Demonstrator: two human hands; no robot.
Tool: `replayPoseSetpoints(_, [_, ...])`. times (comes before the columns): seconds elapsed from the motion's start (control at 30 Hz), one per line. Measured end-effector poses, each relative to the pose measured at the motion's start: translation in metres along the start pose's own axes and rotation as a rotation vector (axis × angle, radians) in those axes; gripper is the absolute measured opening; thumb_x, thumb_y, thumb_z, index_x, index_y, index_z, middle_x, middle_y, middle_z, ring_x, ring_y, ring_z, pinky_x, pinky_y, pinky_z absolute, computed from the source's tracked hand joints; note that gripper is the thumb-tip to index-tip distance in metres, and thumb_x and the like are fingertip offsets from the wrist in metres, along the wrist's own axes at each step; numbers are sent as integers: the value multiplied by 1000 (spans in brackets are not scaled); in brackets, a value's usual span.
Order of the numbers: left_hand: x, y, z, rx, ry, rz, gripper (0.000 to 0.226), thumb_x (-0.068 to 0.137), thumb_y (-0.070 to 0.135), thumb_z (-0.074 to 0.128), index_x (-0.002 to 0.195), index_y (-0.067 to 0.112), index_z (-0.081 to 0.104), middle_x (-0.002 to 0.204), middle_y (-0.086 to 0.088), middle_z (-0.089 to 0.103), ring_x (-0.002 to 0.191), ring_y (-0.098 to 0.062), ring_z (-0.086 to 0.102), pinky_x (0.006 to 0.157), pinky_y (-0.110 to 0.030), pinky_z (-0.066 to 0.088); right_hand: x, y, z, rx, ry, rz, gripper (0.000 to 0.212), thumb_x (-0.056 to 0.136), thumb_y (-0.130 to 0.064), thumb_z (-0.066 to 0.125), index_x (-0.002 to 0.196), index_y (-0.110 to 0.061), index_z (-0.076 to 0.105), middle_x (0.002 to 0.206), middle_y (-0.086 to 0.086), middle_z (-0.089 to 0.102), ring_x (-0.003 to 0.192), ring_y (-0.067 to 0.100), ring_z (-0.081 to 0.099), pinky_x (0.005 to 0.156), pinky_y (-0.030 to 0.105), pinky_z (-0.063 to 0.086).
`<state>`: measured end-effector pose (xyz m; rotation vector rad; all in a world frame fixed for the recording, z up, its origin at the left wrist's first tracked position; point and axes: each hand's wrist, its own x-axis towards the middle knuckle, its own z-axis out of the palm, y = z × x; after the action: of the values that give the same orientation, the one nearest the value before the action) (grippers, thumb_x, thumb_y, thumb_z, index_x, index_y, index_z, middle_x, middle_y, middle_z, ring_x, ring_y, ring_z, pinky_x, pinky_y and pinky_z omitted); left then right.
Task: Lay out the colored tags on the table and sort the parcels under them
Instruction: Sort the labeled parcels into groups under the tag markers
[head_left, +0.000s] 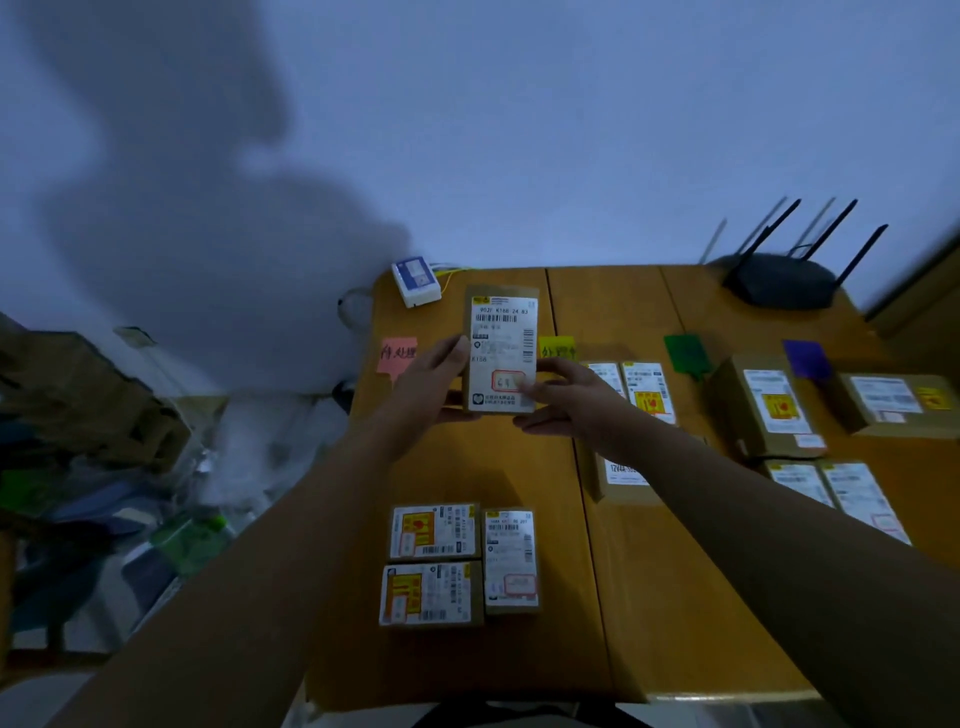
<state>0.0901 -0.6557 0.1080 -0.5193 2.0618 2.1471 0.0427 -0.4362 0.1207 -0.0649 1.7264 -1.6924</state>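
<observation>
- Your left hand (441, 376) grips the labelled parcel (500, 338) by its left edge, and your right hand (563, 402) pinches its lower right corner.
- It is held over the table (519, 467), between the pink tag (397, 356) and the yellow tag (557, 347).

Colour log: tags, parcel, bench.
You have a pink tag (395, 354) with red writing, a yellow tag (557, 347), a green tag (687, 353) and a purple tag (806, 359). Your raised parcel (475, 297) is brown; its label (501, 338) is white with black barcodes and a red-outlined box. The table (623, 597) is orange-brown wood and the router (774, 280) is black.
</observation>
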Motion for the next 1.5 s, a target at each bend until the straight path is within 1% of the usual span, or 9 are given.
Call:
replayPoseSetpoints(0.23, [3,7,29,19,-45,17,42,100,55,55,134,34,62,112,4,76,93,-22,79,77,-45,65,-10,0,-23,-7,60,-20,52,93,-28,76,139,-15,55,120,20,74,104,39,76,97,52,60])
replayPoseSetpoints(0.47, [3,3,93,-37,-92,-14,19,97,42,66,114,50,63,104,6,79,94,-24,79,77,-42,64,-30,17,-87,10,92,-14,48,92,-33,77,134,-17,60,117,18,76,103,40,76,95,50,61])
replayPoseSetpoints(0.7, [-7,-5,210,54,-31,-35,44,106,37,52,149,29,51,117,-3,73,102,-26,74,82,-38,64,-64,32,-194,-105,64,-35,45,89,-43,78,126,-24,63,114,9,78,100,32,78,86,40,65])
replayPoseSetpoints(0.8, [-12,-5,268,83,11,-37,41,107,36,50,147,25,53,115,-2,73,97,-22,74,74,-31,64,-84,42,-245,-144,57,-35,47,89,-48,76,126,-25,60,112,7,77,91,23,80,75,31,65])
replayPoseSetpoints(0.93, [-10,-10,346,78,56,-34,32,108,30,51,138,25,59,105,4,75,87,-16,76,72,-29,63,-109,57,-315,-162,88,-32,54,88,-52,75,130,-22,60,114,7,77,86,20,79,83,38,65])
replayPoseSetpoints(1.07, [2,-26,421,142,60,-38,30,107,30,53,135,24,62,100,7,75,92,-17,74,84,-37,62,-136,77,-382,-131,145,12,55,87,-52,77,129,-20,62,110,6,79,85,19,77,86,41,65])
replayPoseSetpoints(1.23, [20,-51,500,156,-35,-90,23,105,33,56,126,33,63,94,14,77,88,-12,77,71,-31,63,-171,103,-451,-97,269,52,46,89,-52,74,125,-25,66,109,2,78,77,12,75,73,30,64])
replayPoseSetpoints(1.3, [28,-61,529,199,-94,-104,21,105,33,56,125,33,63,102,9,77,96,-19,76,80,-39,63,-187,113,-473,-83,329,96,39,92,-52,72,121,-28,67,107,-1,77,73,9,74,68,27,61])
replayPoseSetpoints(1.5, [40,-78,611,327,-275,-146,36,106,33,53,137,15,61,120,-8,71,87,-21,71,82,-45,59,-232,137,-521,-22,547,225,39,97,-54,63,117,-21,69,104,1,73,74,16,69,77,35,60])
